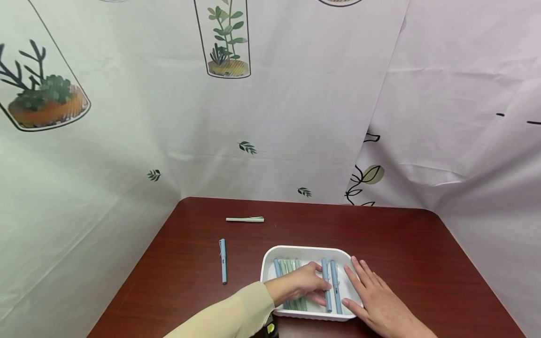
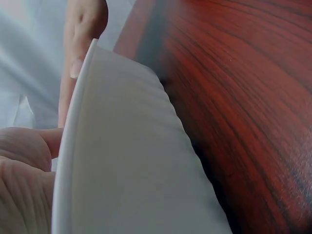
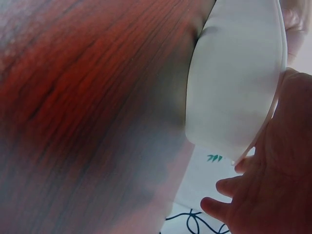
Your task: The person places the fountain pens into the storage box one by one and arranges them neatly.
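A white tray point(image 1: 310, 315) stands near the front of the table. My left hand point(image 1: 305, 283) reaches into it, its fingers curled at a blue pen point(image 1: 325, 267), which it grips. Just right of that lies another blue pen point(image 1: 336, 286). Left of the hand, several pale green pens point(image 1: 289, 265) lie side by side with a blue pen point(image 1: 277, 267) at their left end, partly covered by the hand and sleeve. My right hand point(image 1: 378, 298), fingers straight and spread, rests against the tray's right rim. In the left wrist view the tray wall point(image 2: 126, 146) hides most of the left hand.
Outside the tray, a blue pen point(image 1: 223, 261) lies lengthwise on the dark red table point(image 1: 177, 281). Farther back is a pale green pen point(image 1: 245, 219), lying crosswise. Printed white cloth point(image 1: 274, 117) hangs behind and beside the table. A dark object point(image 1: 270, 327) shows below the left sleeve.
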Available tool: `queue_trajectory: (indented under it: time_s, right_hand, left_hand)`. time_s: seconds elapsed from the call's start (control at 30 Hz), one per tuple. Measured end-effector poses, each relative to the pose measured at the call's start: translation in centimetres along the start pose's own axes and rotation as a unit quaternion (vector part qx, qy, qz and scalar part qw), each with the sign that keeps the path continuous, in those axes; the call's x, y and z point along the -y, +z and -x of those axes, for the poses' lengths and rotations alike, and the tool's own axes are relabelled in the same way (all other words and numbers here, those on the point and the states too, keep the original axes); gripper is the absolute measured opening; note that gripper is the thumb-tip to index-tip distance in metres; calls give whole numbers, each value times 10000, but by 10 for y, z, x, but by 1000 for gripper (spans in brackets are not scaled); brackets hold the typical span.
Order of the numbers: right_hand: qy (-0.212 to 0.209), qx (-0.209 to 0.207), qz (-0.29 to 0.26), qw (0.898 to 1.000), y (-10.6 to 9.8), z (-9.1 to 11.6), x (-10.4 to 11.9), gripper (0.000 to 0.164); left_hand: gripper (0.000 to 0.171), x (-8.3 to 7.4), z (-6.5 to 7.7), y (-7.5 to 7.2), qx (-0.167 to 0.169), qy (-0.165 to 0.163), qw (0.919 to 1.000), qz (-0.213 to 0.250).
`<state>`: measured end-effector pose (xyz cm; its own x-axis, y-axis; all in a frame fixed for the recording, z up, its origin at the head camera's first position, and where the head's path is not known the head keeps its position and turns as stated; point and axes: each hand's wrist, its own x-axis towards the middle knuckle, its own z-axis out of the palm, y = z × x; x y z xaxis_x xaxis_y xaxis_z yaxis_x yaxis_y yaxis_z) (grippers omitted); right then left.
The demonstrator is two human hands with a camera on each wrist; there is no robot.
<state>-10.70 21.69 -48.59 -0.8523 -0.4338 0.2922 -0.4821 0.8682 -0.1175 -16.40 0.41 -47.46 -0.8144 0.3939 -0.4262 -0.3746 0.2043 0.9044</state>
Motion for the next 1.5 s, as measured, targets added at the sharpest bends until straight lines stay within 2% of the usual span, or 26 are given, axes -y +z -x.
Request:
queue_trajectory:
  time_s: [0.17, 0.53, 0.73, 0.97, 1.13, 1.33, 1.5]
  right_hand:
    - [-172, -242, 130, 9995, 1, 0, -1, 74]
    - [-19, -19, -72, 10000, -2, -3, 0, 73]
    - [-32, 5, -73, 10000, -1, -2, -1, 74]
    - [-192, -215, 48, 9996, 2, -2, -2, 74]
    - [-138, -103, 9, 9999, 3, -1, -2, 75]
    - [-32, 32, -94, 9999, 1, -2, -2, 75]
    - [105, 230, -196, 9995, 0, -2, -1, 76]
  left_hand:
    - [38, 0, -5, 1, -38, -106, 9998, -136]
    - [40, -3, -6, 7, -141, -165, 9996, -157]
    - [38, -2, -4, 10, -264, -132, 9985, -461]
    - [41, -2, -3, 11, -310, -110, 9963, -793]
    - [40, -3, 1, 11, -380, -108, 9946, -958]
    - [39, -10, 6, 9, -461, 63, 9913, -1231]
    - [43, -21, 14, 4, -519, 309, 9899, -1284]
